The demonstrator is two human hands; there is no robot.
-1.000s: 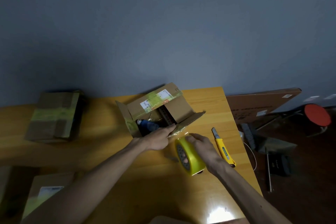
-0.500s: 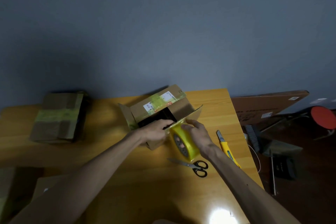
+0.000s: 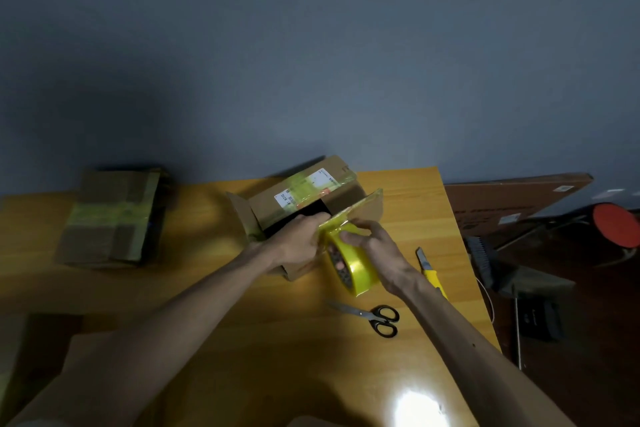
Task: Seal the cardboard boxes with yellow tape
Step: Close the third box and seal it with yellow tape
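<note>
Nearby, black-handled scissors (image 3: 372, 317) lie on the tabletop (image 3: 242, 340) in front of the work area, and a yellow utility knife (image 3: 431, 272) lies to their right, partly covered by the right forearm. A taped box (image 3: 110, 218) sits well apart at the left against the wall. The cardboard box (image 3: 304, 198) stands at the tabletop's far centre, top flaps open, with a white label and old yellow-green tape on its far flap. The left hand (image 3: 298, 239) has its grip clenched over the near flap. The right hand (image 3: 377, 250) has its grip grasping the yellow tape roll (image 3: 356, 267), held on edge just beside the box, a strip running up to the raised right flap. Whether the left fingers also pinch the strip cannot be told. Box contents are lost in shadow.
</note>
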